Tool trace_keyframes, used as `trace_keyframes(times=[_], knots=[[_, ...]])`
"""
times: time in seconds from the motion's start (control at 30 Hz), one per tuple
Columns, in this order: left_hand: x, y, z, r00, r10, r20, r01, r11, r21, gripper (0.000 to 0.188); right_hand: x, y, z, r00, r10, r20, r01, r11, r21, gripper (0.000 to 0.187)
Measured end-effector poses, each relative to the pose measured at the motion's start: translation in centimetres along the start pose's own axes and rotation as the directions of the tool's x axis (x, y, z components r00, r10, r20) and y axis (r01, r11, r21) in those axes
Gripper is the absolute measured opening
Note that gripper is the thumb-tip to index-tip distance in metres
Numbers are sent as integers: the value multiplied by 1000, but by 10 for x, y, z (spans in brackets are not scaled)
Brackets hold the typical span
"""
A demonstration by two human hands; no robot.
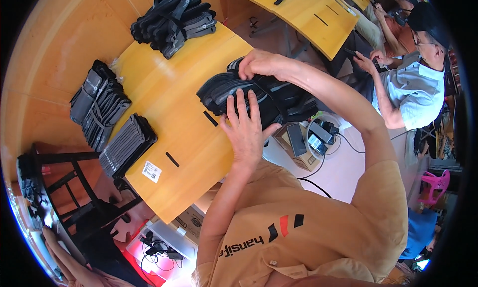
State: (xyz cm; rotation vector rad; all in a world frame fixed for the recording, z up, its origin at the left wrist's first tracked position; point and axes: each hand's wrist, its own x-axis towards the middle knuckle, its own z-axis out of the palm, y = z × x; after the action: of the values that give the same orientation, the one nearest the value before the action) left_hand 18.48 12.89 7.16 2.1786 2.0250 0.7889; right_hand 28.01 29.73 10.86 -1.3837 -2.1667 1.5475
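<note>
A thick bundle of black and grey fabric strips (219, 91) lies at the table's near right edge, with a narrow black band (273, 98) across it. My left hand (245, 130) rests on the near side of the bundle, fingers spread flat and thumb stretched out. From the right, my right hand (261, 65) reaches over the top, its fingers curled and pinching at the band around the strips. The exact grip is partly hidden by the fingers.
On the yellow table (184, 180) are a large banded pile of black strips (172, 20), another banded bundle (99, 105) and a neat stack (128, 145). A carton (303, 157) with cables stands below right. A person (413, 82) sits nearby at right.
</note>
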Motion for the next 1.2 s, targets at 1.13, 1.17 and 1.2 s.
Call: trace_keyframes(times=[1.13,1.17,1.2], knots=[[73,-28,-23,979,120,164,-143,981,134,80,-64,39,-3,939,-78,-334,25,986,-163,16],[81,-33,-23,979,155,132,-173,975,139,76,-56,38,-10,954,-57,-293,22,993,-120,17],[90,-34,-23,979,155,129,-173,974,143,76,-51,34,-16,967,-34,-252,15,997,-77,19]])
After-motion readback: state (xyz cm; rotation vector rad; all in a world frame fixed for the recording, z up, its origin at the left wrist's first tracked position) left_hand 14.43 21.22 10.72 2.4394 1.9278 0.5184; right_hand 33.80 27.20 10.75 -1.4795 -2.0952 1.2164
